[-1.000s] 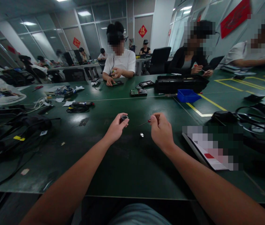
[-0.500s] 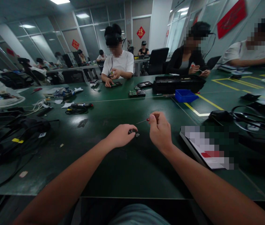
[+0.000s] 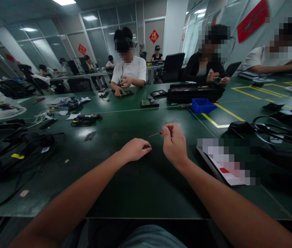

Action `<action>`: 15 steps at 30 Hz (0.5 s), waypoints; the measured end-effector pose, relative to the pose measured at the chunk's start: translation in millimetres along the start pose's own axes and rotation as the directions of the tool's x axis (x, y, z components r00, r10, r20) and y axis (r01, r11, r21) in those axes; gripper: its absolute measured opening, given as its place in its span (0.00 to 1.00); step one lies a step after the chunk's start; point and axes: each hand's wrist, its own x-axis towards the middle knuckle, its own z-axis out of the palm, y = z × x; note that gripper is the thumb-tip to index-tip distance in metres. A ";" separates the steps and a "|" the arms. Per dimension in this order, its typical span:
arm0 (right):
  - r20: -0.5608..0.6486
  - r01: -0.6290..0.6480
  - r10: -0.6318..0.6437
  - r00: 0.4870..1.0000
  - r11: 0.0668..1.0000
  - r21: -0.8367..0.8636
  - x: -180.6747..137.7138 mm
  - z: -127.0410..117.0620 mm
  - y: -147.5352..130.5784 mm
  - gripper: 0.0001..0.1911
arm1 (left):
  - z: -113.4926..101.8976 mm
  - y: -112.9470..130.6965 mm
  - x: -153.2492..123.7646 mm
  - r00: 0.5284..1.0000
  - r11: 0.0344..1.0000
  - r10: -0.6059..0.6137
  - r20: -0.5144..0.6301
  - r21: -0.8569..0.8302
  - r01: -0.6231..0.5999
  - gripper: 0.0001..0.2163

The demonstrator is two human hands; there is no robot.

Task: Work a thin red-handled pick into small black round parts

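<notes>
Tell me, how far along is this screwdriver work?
Nothing finished shows nearby. In hand: the right hand holds a red-handled screwdriver, tip in the air; the left hand closes over a small part on the table, mostly hidden. Left: the tip has not yet met that part.

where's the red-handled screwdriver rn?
Head view, centre: the red-handled screwdriver is pinched in the right hand, shaft pointing left above the green table, just right of the left hand.
</notes>
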 end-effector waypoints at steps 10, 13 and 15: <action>0.036 -0.010 0.009 0.999 1.000 0.009 0.6 -1.4 0.5 0.09 | -61.5 -62.7 -64.4 0.827 0.016 -0.562 -0.028 -1.000 -0.023 0.09; 0.041 -0.013 0.012 0.999 1.000 0.011 -0.5 -1.2 -0.1 0.09 | -85.5 -86.0 -106.0 0.711 0.006 -0.695 -0.107 -0.990 -0.143 0.05; 0.049 -0.015 0.015 0.999 1.000 0.012 -1.3 -0.8 -0.5 0.09 | -97.9 -101.0 -136.1 0.637 0.053 -0.752 -0.170 -0.978 -0.199 0.04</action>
